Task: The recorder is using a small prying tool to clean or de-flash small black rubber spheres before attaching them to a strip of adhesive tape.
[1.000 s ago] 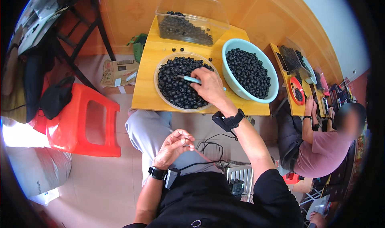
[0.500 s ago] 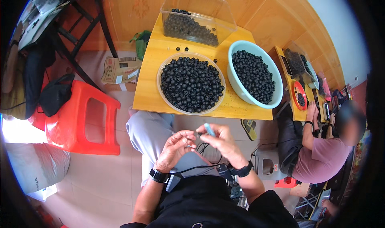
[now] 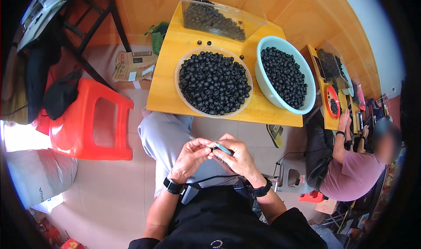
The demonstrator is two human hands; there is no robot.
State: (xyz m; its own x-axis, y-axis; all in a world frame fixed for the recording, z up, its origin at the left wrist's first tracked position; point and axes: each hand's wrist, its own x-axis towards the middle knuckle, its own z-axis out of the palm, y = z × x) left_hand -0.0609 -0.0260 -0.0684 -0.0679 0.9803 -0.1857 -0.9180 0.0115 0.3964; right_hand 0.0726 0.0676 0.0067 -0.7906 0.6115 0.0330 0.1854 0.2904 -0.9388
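Over my lap, my two hands meet at the fingertips. My right hand (image 3: 237, 156) is closed round a slim tool with a light blue handle (image 3: 223, 148); its working end is hidden among the fingers. My left hand (image 3: 191, 156) pinches a small black bead (image 3: 213, 149), mostly covered by the fingertips. Beyond them on the yellow table (image 3: 160, 97) stands a round clear tub (image 3: 180, 90) heaped with black beads (image 3: 214, 83), many showing a hole. Right of it, a pale blue basin (image 3: 310, 89) holds more black beads (image 3: 285, 76).
A clear rectangular bin (image 3: 252, 8) with black beads stands at the table's back, and a few loose beads (image 3: 204, 43) lie before it. Red stools (image 3: 83, 133) are at left. A person in a pink shirt (image 3: 353, 174) sits at right by another table (image 3: 330, 119).
My hands have come together, and the blue-handled tool has tipped lower toward my left fingertips. The view has shifted slightly, so the table sits higher and further right.
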